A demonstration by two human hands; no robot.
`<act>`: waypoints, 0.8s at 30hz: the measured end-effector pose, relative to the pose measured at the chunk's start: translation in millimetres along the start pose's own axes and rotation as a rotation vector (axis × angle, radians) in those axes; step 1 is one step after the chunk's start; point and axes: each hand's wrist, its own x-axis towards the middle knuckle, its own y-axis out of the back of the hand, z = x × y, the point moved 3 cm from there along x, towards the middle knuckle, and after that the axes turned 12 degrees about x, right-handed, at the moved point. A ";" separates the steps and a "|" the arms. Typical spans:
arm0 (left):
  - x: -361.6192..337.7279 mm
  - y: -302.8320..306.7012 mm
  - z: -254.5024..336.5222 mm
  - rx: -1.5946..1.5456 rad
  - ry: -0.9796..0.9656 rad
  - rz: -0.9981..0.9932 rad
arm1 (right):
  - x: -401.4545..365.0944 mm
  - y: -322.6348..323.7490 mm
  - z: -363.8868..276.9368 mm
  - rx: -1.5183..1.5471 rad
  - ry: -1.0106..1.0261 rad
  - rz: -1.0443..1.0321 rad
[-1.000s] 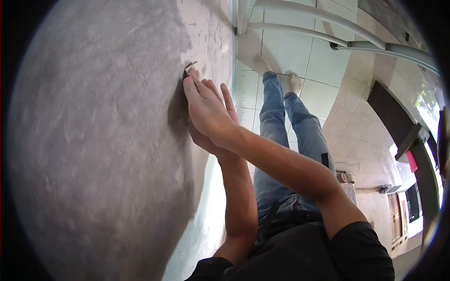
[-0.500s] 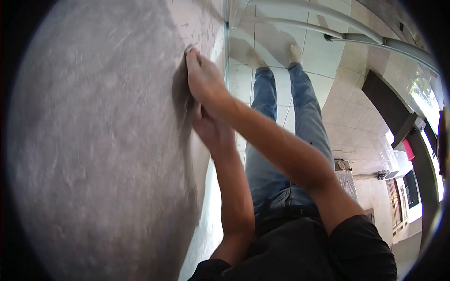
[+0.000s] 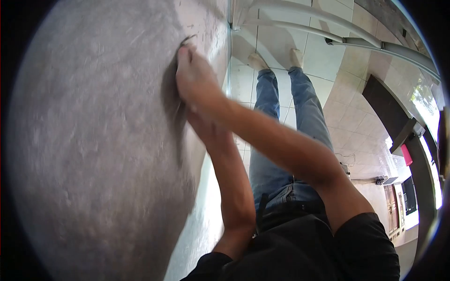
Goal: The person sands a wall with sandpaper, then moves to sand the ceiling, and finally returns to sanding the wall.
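A large grey, roughly textured wall surface (image 3: 103,122) fills the left side. My right hand (image 3: 194,72) reaches across to it, closed around something small. A thin, dark, curved edge (image 3: 189,39) shows beyond its fingertips, against the wall; most of that object is hidden. Just below, my left hand (image 3: 206,126) is close to the wall, with its fingers hidden behind my right hand and wrist. A dark shadow lies on the wall beside both hands. The wall is paler near its right edge.
My legs and bare feet (image 3: 296,57) are on a tiled floor (image 3: 323,51). White curved rails (image 3: 309,10) cross the top. A dark beam (image 3: 386,100) and a pink object (image 3: 406,155) are at the right, with a wooden door (image 3: 391,206) farther off.
Both hands have shifted slightly left over the wall, my right hand also a little upward. The view has tilted slightly.
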 end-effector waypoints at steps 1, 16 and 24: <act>-4.7 7.7 11.6 0.042 -0.017 0.033 | -16.2 -3.3 1.8 -0.012 0.154 -0.003; 6.7 2.2 18.7 0.242 0.031 0.001 | -16.7 2.3 -6.2 -0.020 0.047 -0.215; 7.4 -4.5 23.5 -0.051 0.107 0.003 | -5.3 4.1 3.1 -0.216 0.152 -0.216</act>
